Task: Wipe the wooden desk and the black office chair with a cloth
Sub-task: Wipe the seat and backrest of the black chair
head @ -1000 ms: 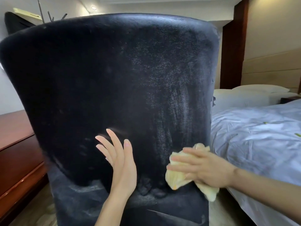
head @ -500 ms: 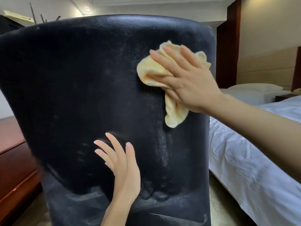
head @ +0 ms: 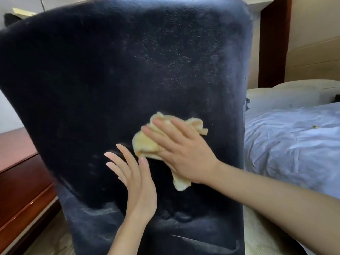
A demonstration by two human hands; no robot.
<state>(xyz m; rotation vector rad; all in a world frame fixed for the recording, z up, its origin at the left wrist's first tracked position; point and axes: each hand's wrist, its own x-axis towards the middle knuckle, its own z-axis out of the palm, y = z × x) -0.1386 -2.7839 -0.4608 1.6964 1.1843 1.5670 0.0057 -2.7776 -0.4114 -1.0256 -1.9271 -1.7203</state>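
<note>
From the head view, the back of a large black office chair (head: pixel 114 85) with a grainy, leather-like skin fills most of the frame, standing upright and tilted slightly, with pale dusty streaks across its lower part. The right hand (head: pixel 184 155) lies flat on the lower middle of the chair back, its fingers (head: pixel 160 133) spread and pressing a crumpled pale yellow cloth (head: pixel 147 144) against the black surface; part of the cloth shows above the fingertips and a tail of it hangs out below the palm. The left hand (head: pixel 136 183) rests open against the chair back just below and to the left of the cloth, fingers (head: pixel 115 166) straight and slightly fanned, holding nothing, the thumb tip almost touching the cloth's lower edge. To the left of the chair stands the reddish-brown wooden table (head: pixel 20 173), with its top and front panel partly in view. To the right lies a bed with a rumpled pale blue-white duvet (head: pixel 294 144) and a white pillow (head: pixel 287 92) near a tan padded headboard (head: pixel 312 57). Light wood-grain floor (head: pixel 49 238) shows beneath the chair.
</note>
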